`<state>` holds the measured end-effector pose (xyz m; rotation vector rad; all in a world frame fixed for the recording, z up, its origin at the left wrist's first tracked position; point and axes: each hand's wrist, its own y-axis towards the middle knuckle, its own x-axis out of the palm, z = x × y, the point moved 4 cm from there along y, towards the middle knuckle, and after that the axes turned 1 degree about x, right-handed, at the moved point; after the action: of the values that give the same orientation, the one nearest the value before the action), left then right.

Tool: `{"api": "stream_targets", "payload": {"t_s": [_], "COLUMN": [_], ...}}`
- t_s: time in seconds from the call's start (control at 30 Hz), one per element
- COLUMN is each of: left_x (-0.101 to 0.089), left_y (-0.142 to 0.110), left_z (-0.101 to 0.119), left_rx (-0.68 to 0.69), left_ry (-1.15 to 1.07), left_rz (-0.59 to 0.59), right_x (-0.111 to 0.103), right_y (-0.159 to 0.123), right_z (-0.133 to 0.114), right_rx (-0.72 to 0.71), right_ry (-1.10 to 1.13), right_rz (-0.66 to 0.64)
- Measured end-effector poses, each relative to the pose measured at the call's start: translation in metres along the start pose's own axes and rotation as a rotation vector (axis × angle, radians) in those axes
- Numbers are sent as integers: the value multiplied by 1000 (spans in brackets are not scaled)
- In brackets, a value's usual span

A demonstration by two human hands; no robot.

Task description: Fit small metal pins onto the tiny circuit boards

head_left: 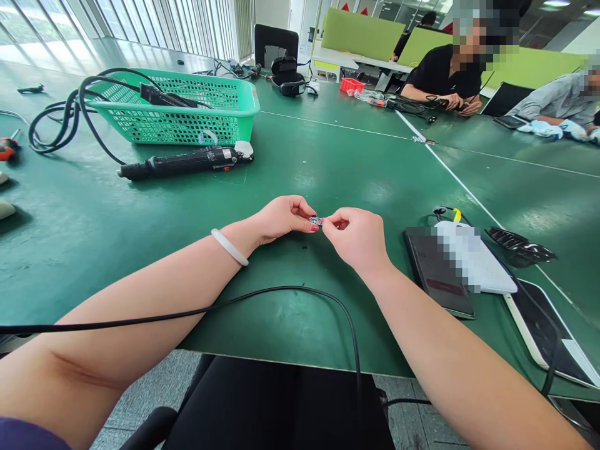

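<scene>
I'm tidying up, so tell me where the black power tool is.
In the head view, the black power tool lies at left on the table, just in front of the green basket.

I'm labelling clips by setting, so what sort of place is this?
Probably a shared office workshop: a black corded tool lies on the green table, with green partitions and people working beyond.

Lighting bright and even; daylight enters through the blinds [187, 28] at upper left, with ceiling lights [556, 4] at upper right. Soft sheen on the table [300, 150]; shadows faint. Wide-angle stretch noted toward the edges. Faces pixelated; held part [315, 220] too small to resolve.
</scene>
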<state>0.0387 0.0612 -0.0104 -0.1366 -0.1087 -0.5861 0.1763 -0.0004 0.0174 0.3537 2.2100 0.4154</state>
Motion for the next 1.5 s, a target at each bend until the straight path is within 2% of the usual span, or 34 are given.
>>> {"api": "stream_targets", "payload": {"t_s": [0.2, 0.37, 0.5, 0.53, 0.67, 0.77, 0.87, 1.0, 1.07, 1.33, 1.5], "left_x": [-4, -5, -8, -9, -11, -11, -11, -7, -6, -5, -5], "left_y": [1, 1, 1, 1, 2, 2, 1, 2, 2, 3, 3], "left_z": [-2, -1, 0, 1, 0, -1, -1, -1, -1, -4, -4], "left_rx": [-14, -52, -68, -64, -54, -56, -62, -63, -56, -21, -31], "left_ry": [-37, -122, -202, -221, -255, -238, -218, -166, -132, -93, -94], "left_rz": [35, 26, 118, 146, 203, 191, 168, 121, 101, 24, 5], "right_x": [-4, -4, -5, -3, 15, 24, 21, 6, 2, 6, 4], "right_y": [1, 2, 3, 2, -5, -9, -7, 0, 2, 3, 1], "right_z": [3, 1, 4, 3, -3, -6, -6, 1, 3, 10, 3], "right_rx": [-44, -124, -97, -103, -191, -204, -176, -55, -31, 46, -51], "right_ry": [15, 20, 21, 14, -26, -38, -7, 117, 155, 224, 148], "right_rz": [18, -35, -34, -84, -417, -496, -402, -137, -50, -28, 5]}}
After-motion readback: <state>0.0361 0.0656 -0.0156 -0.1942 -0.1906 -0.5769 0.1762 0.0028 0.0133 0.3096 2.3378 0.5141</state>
